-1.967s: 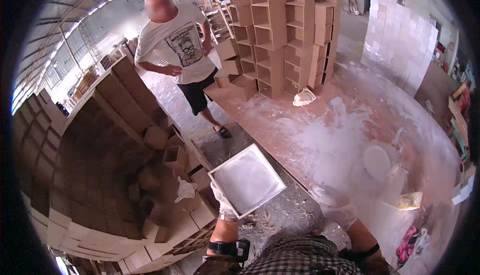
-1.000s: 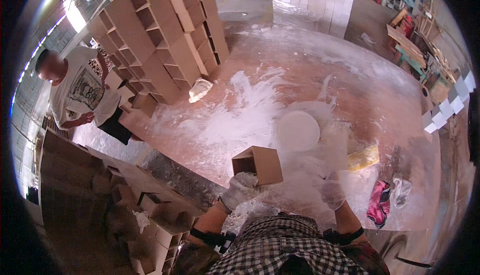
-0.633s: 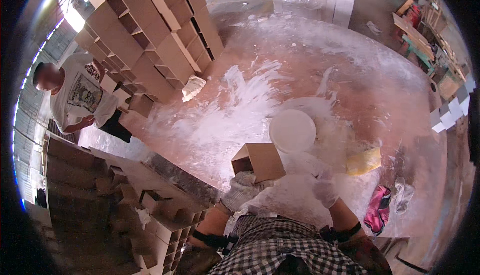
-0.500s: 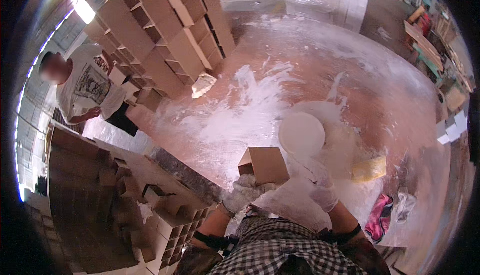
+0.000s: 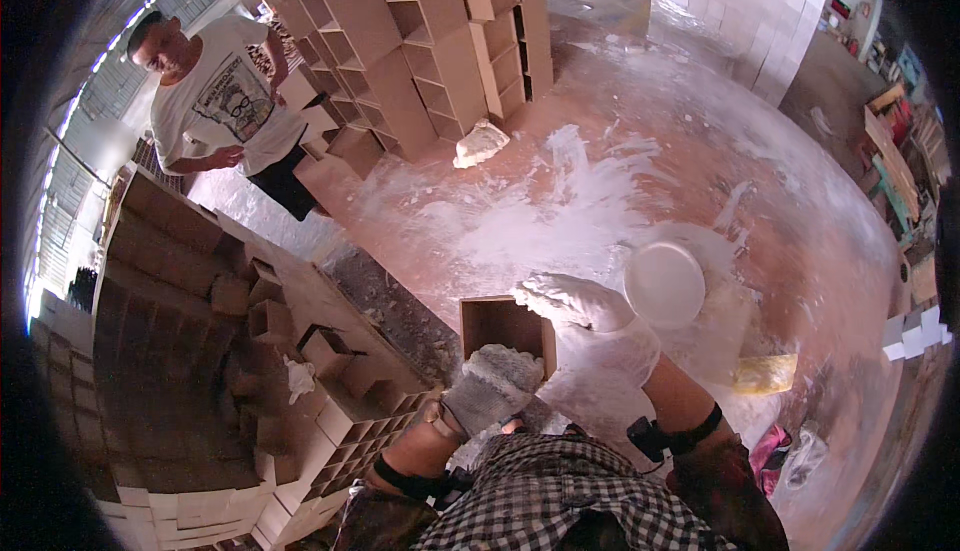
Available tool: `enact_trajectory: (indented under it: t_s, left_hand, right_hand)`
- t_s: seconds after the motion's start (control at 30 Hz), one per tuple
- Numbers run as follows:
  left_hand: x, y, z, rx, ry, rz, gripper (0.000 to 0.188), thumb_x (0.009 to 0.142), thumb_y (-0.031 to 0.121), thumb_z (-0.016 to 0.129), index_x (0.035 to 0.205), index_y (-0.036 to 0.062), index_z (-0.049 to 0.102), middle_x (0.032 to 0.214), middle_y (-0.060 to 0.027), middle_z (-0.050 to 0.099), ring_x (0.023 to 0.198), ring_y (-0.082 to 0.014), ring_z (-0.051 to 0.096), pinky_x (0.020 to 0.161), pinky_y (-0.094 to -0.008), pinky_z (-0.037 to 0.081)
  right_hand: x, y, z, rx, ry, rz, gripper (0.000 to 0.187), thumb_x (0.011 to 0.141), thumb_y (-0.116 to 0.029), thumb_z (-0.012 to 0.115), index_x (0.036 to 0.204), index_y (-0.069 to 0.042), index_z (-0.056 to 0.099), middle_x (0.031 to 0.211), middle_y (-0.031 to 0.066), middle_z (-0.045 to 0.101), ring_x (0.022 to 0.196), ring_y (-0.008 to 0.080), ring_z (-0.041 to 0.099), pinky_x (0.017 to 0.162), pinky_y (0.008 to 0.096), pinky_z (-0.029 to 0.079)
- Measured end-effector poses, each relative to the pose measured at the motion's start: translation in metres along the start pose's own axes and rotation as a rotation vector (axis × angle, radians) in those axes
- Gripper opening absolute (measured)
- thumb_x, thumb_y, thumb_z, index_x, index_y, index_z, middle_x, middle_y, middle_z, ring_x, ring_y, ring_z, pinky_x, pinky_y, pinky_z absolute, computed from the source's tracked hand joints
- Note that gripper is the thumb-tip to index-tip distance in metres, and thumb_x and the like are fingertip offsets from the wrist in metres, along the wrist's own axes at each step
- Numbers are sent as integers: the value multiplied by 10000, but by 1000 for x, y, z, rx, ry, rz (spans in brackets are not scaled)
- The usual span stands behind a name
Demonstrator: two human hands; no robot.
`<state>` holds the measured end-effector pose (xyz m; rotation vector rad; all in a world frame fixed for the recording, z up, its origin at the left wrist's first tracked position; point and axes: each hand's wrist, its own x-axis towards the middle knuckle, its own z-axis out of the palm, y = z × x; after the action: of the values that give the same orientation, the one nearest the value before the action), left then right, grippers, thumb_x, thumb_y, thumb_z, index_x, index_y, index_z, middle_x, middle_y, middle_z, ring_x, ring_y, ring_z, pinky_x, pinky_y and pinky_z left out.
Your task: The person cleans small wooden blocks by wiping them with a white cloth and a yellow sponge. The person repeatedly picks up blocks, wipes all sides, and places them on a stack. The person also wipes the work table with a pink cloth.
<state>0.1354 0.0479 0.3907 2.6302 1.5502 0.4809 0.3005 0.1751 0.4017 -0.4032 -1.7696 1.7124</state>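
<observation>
A brown cardboard box (image 5: 505,326) is held in front of me, its hollow end facing up toward me. My left hand (image 5: 490,386), in a grey, whitened knit glove, is closed on its near side. My right hand (image 5: 580,306) wears a glove caked in white, its fingers stretched out over the box's upper right corner; whether they touch the box I cannot tell. Beyond that hand, a round white tub or lid (image 5: 664,284) rests on the white-smeared reddish surface (image 5: 590,181).
At left stands a stack of open boxes (image 5: 350,406); more stacked boxes (image 5: 420,51) rise at the back. A person (image 5: 230,101) stands at far left. A white lump (image 5: 481,143), a yellow block (image 5: 766,374) and a pink cloth-like item (image 5: 770,456) lie on the surface.
The box has turned so its hollow end faces me. My right hand has come up and left to the box's corner. The whole view has shifted, with the surroundings now further right.
</observation>
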Motion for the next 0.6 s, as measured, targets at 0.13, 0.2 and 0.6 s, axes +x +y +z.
enact_trajectory:
  t_s: [0.13, 0.2, 0.6]
  left_hand:
    - [-9, -2, -6, 79, -10, -56, 193, 681, 230, 608, 798, 76, 600, 743, -96, 591, 695, -284, 616, 613, -384, 475]
    - [-16, -7, 1, 115, 13, -67, 188, 677, 215, 609, 803, 76, 602, 727, -94, 589, 685, -283, 614, 600, -389, 475]
    - [-1, -23, 49, 30, 65, -88, 67, 713, 157, 594, 704, 93, 612, 640, -74, 601, 617, -277, 627, 549, -403, 487]
  right_hand:
    - [8, 0, 7, -141, -228, -124, 460, 830, 74, 443, 1270, -13, 545, 1275, 167, 576, 1209, 212, 534, 1042, 324, 417]
    - [-8, -2, 15, 281, -241, 212, 403, 860, 39, 445, 1243, 2, 567, 1295, 161, 561, 1208, 211, 532, 1045, 310, 413]
    - [-38, -30, 1, 43, 345, 327, 353, 936, -119, 542, 1264, 10, 530, 1059, 59, 635, 924, 124, 597, 828, 231, 486]
